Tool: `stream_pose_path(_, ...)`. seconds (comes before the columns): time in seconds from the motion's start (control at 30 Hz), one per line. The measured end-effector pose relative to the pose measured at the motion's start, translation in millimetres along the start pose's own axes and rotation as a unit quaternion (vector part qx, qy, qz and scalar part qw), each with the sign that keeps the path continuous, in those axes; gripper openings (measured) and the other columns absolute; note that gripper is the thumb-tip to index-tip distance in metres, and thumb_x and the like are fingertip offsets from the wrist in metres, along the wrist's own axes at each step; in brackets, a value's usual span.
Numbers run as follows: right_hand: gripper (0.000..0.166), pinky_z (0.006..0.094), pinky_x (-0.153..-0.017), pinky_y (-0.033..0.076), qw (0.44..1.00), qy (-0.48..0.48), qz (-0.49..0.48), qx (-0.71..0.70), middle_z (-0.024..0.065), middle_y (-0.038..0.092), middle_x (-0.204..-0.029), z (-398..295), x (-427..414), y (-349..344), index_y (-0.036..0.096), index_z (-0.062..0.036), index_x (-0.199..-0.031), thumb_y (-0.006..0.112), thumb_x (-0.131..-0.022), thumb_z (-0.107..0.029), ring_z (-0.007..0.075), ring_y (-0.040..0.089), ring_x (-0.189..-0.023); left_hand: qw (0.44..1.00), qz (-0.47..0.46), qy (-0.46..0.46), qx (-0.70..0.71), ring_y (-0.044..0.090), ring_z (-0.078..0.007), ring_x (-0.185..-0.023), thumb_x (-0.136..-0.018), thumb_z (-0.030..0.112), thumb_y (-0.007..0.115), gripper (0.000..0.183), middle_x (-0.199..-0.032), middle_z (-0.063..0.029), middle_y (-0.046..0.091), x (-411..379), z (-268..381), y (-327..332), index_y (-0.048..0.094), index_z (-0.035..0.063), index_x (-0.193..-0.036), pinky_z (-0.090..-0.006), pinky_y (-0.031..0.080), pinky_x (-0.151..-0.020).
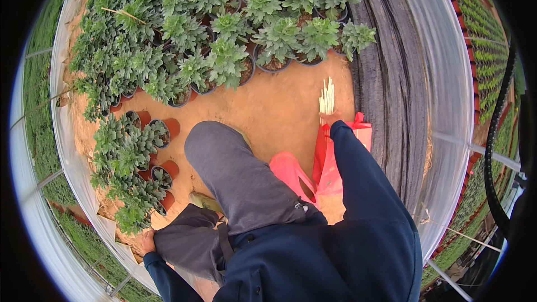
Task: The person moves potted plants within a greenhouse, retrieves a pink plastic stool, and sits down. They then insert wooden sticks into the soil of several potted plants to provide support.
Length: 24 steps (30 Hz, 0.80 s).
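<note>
My right hand (331, 117) is closed around a bundle of thin, pale sticks (327, 97) that point away from me, just above a red bag (332, 165). My left hand (148, 242) is low at the left, beside my knee and close to the leaves of a potted plant (133, 216); its fingers are partly hidden, and whether it holds anything does not show. Leafy green potted plants (277, 42) stand packed together ahead of me. At the left, several brown pots (171, 132) with plants lie tipped on their sides.
Bare tan soil (268, 105) lies between my legs and the pots. Folded black ground fabric (390, 92) runs along the right, beside clear plastic sheeting (449, 92). A pink plastic item (289, 167) lies beside my thigh. One thin stick (123, 14) rests across the plants at upper left.
</note>
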State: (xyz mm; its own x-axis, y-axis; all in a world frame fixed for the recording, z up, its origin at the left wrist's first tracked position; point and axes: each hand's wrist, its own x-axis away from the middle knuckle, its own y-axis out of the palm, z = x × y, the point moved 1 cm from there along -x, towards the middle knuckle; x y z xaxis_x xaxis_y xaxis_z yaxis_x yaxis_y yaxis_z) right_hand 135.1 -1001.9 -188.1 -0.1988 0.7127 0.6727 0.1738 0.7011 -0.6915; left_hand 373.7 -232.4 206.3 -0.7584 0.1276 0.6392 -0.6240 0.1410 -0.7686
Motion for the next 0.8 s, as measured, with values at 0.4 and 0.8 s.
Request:
stream_pose_path(0.4,0.023,0.0474,-0.074,0.050,0.971,-0.076,0.190,0.120,0.0232,0.063,-0.089,-21.6,25.5,19.4,0.052,-0.0007,-0.098,0.052,-0.081,-0.015,0.0397,0.063,-0.082,0.996,0.055,0.022,-0.069,0.061,-0.0313,-0.083,-0.086,0.014,0.048,0.019,-0.086,-0.0142,0.063,13.0,-3.9,12.3,0.066,0.0117,-0.093,-0.0378,0.048,-0.073)
stream_pose_path(0.8,0.023,0.0434,-0.065,0.051,0.975,-0.217,0.038,-0.035,0.0216,0.062,-0.072,-22.1,68.6,-11.5,0.062,-0.0018,-0.084,0.066,-0.068,-0.017,0.0378,0.062,-0.072,0.982,0.063,-0.119,0.132,0.057,-0.0309,-0.084,-0.091,0.028,0.047,0.035,-0.087,-0.0172,0.063,27.8,19.9,-8.4,0.064,-0.0028,-0.088,-0.0359,0.042,-0.077)
